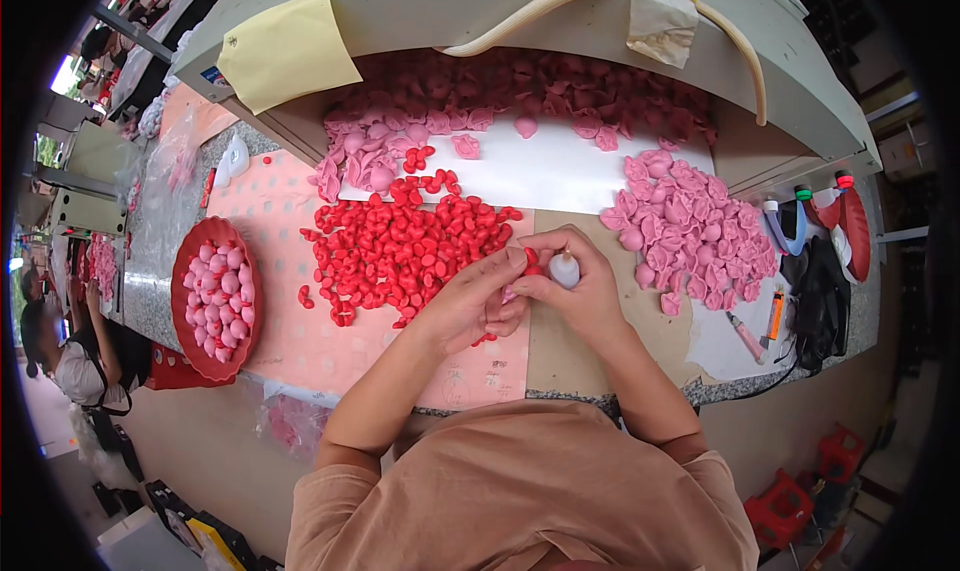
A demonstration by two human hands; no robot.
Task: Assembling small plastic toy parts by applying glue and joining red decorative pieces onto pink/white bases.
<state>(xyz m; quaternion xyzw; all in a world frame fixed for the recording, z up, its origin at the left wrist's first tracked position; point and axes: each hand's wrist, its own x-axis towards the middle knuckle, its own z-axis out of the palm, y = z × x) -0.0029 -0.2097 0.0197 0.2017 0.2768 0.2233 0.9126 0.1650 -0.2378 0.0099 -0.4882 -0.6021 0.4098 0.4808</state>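
Observation:
My two hands meet over the table, fingertips almost together. In my right hand (585,289) is a small whitish squeeze bottle (564,270). My left hand (478,296) pinches a small red piece (531,259), with my right fingertips close against it. A bit of pink (509,294) shows among the left fingers, mostly hidden. Left of my hands spreads a heap of glossy red rounded pieces (400,246). To the right lies a pile of pink petal-like pieces with round knobs (690,226).
A red scalloped bowl (180,316) of pink balls stands at the left. More pink pieces (560,81) fill the space under the grey overhanging casing (560,16). A glue tube (747,337), an orange marker (776,314) and a black cloth or bag (822,306) lie right. Another person (90,361) works far left.

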